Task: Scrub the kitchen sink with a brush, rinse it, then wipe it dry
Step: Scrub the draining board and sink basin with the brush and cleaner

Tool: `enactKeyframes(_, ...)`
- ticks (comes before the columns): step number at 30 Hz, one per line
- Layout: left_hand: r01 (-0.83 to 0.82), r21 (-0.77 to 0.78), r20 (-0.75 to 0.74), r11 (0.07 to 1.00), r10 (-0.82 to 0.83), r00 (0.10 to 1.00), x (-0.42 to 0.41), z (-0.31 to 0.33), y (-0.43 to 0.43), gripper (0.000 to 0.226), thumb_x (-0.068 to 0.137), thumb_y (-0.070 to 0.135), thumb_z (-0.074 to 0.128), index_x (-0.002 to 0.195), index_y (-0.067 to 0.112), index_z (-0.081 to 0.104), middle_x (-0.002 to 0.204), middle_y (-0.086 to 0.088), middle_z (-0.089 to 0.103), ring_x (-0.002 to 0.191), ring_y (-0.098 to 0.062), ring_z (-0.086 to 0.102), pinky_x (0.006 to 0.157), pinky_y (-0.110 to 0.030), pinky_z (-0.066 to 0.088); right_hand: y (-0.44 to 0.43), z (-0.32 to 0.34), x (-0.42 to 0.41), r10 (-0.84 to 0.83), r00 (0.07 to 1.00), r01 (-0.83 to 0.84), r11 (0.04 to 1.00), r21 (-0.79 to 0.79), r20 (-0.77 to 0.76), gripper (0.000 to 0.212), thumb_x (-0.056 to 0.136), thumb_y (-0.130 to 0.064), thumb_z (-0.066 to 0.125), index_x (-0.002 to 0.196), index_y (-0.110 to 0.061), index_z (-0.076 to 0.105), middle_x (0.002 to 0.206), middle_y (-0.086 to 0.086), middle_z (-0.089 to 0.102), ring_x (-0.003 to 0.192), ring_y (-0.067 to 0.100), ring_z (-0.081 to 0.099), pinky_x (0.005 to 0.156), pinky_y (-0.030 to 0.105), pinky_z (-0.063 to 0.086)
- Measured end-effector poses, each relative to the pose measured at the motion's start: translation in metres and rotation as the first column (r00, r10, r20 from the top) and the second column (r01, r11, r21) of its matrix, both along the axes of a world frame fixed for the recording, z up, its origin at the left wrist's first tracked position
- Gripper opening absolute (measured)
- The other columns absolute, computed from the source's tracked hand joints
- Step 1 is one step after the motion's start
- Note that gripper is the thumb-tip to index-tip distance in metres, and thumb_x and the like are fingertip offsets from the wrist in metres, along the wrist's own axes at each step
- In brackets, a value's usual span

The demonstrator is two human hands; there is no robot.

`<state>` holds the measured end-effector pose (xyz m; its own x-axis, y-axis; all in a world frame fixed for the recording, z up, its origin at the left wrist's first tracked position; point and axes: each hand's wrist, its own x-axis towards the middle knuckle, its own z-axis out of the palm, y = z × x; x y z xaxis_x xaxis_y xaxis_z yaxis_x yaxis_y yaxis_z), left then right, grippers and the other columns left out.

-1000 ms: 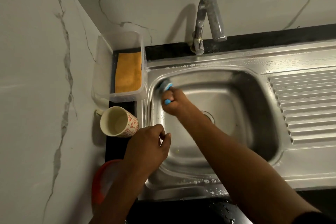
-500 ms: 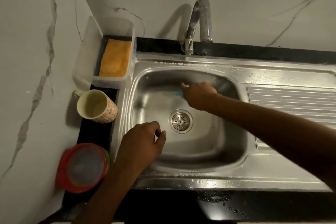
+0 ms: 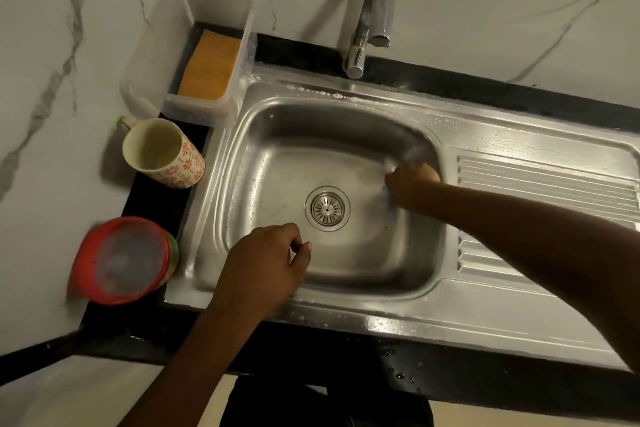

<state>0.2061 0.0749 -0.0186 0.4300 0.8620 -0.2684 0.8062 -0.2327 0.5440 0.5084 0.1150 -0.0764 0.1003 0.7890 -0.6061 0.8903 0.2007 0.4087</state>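
The steel sink (image 3: 277, 163) is wet, with a round drain strainer (image 3: 327, 208) in its floor. My right hand (image 3: 412, 184) is inside the basin at the right wall and grips a brush (image 3: 385, 189); only a bit of its blue shows under my fingers, and the head is blurred against the wall. My left hand (image 3: 263, 267) hovers over the basin's front left part, fingers loosely curled, holding nothing. The tap (image 3: 375, 10) stands behind the basin with no water running.
A clear plastic box (image 3: 207, 107) with an orange cloth (image 3: 211, 64) sits at the back left corner. A flowered mug (image 3: 162, 152) and a red-lidded container (image 3: 124, 260) stand left of the sink. The ribbed drainboard (image 3: 540, 184) lies to the right.
My right hand with the brush swept from the basin's back left corner along the back wall to the right wall. My left hand stayed over the front left part. The view shifted.
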Motion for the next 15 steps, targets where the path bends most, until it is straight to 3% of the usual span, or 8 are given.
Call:
enactKeyframes(4, -0.028, 0.013, 0.04, 1.0, 0.027, 0.999, 0.0, 0.004, -0.015, 0.023, 0.098, 0.047, 0.062, 0.083, 0.029, 0.061, 0.063, 0.009, 0.061, 0.058, -0.007, 0.06, 0.057, -0.03, 0.053, -0.018, -0.014, -0.011, -0.018, 1.0, 0.016, 0.997, -0.078, -0.025, 0.026, 0.101, -0.023, 0.056, 0.124, -0.022, 0.07, 0.125, 0.004, 0.071, 0.114, 0.029, 0.069, 0.089, 0.037, 0.054)
enactKeyframes(9, -0.034, 0.037, 0.085, 0.999, 0.031, 0.996, 0.006, 0.001, -0.028, 0.022, 0.098, 0.045, 0.063, 0.083, 0.029, 0.061, 0.061, 0.01, 0.06, 0.056, -0.006, 0.059, 0.057, -0.027, 0.053, 0.026, 0.049, 0.012, 0.092, 0.993, -0.106, 0.97, 0.218, 0.074, 0.018, 0.101, -0.03, 0.064, 0.114, -0.023, 0.075, 0.11, 0.002, 0.075, 0.101, 0.029, 0.074, 0.071, 0.03, 0.05)
enactKeyframes(12, -0.037, 0.031, 0.098, 0.999, 0.034, 0.995, 0.014, -0.001, -0.032, 0.021, 0.098, 0.044, 0.063, 0.084, 0.028, 0.062, 0.062, 0.01, 0.06, 0.058, -0.007, 0.059, 0.059, -0.032, 0.056, 0.035, 0.071, 0.02, 0.226, 0.967, -0.248, 0.942, 0.227, 0.119, 0.024, 0.099, -0.035, 0.067, 0.119, -0.022, 0.07, 0.107, 0.001, 0.074, 0.098, 0.027, 0.073, 0.065, 0.034, 0.049)
enactKeyframes(15, -0.025, 0.021, 0.107, 0.999, 0.023, 0.994, 0.022, -0.005, -0.036, 0.023, 0.098, 0.043, 0.063, 0.081, 0.031, 0.056, 0.06, 0.009, 0.058, 0.057, -0.009, 0.058, 0.057, -0.031, 0.053, 0.028, 0.057, 0.032, 0.237, 0.968, -0.249, 0.947, 0.203, 0.082, 0.029, 0.107, -0.036, 0.054, 0.12, -0.015, 0.068, 0.105, 0.006, 0.072, 0.097, 0.027, 0.071, 0.07, 0.034, 0.049)
